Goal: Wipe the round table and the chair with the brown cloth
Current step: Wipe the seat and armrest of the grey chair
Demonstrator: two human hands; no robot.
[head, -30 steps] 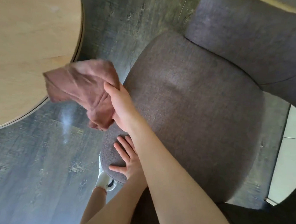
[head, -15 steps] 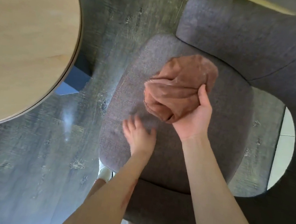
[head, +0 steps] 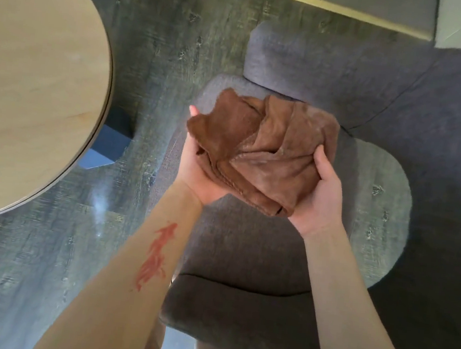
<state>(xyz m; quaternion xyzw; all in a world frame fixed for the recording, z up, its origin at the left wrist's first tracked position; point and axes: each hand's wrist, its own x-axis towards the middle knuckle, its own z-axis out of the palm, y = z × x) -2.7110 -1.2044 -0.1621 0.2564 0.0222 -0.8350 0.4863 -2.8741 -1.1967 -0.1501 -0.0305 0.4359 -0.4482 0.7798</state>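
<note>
From the head view I look straight down at my two bare hands, which cradle the brown cloth (head: 260, 152) above the chair (head: 243, 255). My left hand (head: 196, 168) lies palm up under the cloth's left side, one fingertip showing past its far edge, so its grip is cupped beneath the fabric rather than pinched on it. My right hand (head: 318, 195) holds the cloth's right side, thumb pressed over the top and the rest of the fingers hidden beneath, a grip closed on the cloth. The cloth is bunched in loose folds and sits over the far part of the chair's grey seat, clear of the seat fabric as far as I can tell. The chair's curved backrest rises beyond the cloth and sweeps round to the right of it. Well to the left of the chair stands the round counter (head: 33, 91), its pale wooden top bare where I can see it, with a dark base block showing under its rim. A red mark (head: 155, 254) runs along my left forearm. The floor (head: 43, 268) around the chair is dark, worn wood. I can read no brand, label or writing anywhere.
</note>
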